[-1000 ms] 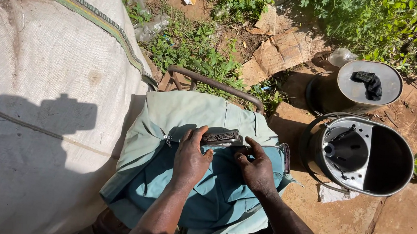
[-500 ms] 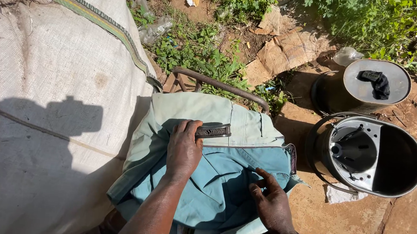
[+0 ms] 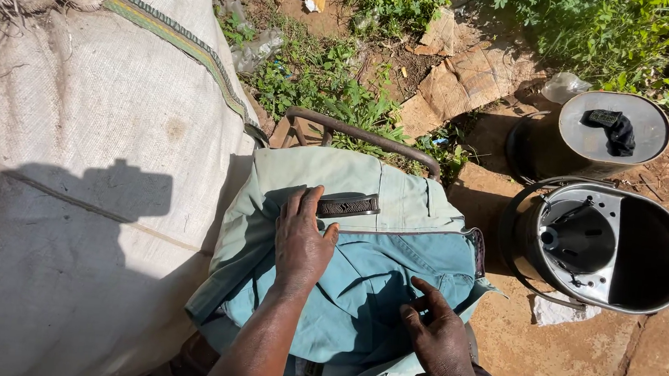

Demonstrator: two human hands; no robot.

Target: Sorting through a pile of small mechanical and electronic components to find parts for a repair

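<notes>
While flat: garment [image 3: 376,269] under left hand [image 3: 302,241]

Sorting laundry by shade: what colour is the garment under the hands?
The garment is teal blue, with a paler green panel on top; the head view shows it.

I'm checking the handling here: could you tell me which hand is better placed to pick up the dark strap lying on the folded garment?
Probably the left. The left hand lies flat on the garment with its thumb right beside the dark strap. The right hand rests lower on the blue cloth, well apart from it.
</notes>
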